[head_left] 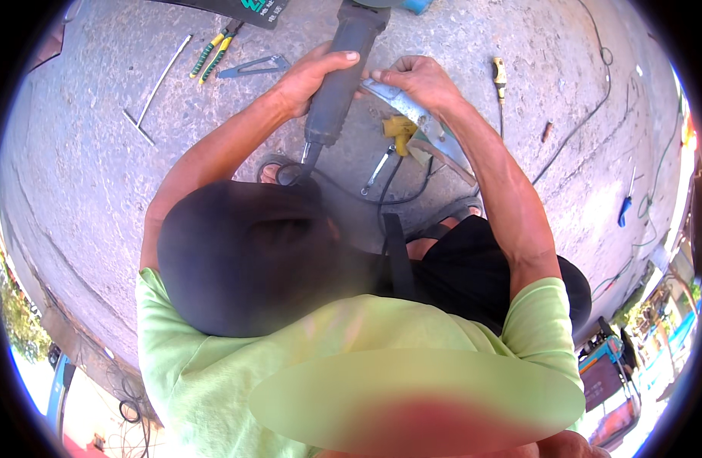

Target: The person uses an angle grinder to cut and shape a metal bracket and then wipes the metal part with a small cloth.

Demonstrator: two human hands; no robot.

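Observation:
My left hand (309,76) is wrapped round the dark body of a long power tool that looks like an angle grinder (332,107). Its upper end runs out at the top of the picture, and its cord leaves the lower end. Just to the right, my right hand (423,82) is closed, thumb against fingers, by the end of a flat greyish metal piece (397,99). Whether something smaller is pinched there is hidden. Below that hand lie a yellow plug connector (399,131) and a small spanner (378,169).
On the concrete floor (84,145) to the left lie a T-handle wrench (154,95), green-and-yellow pliers (216,52) and a blue pin spanner (252,67). A yellow-handled tool (500,72), a blue-handled screwdriver (624,210) and loose cables lie to the right.

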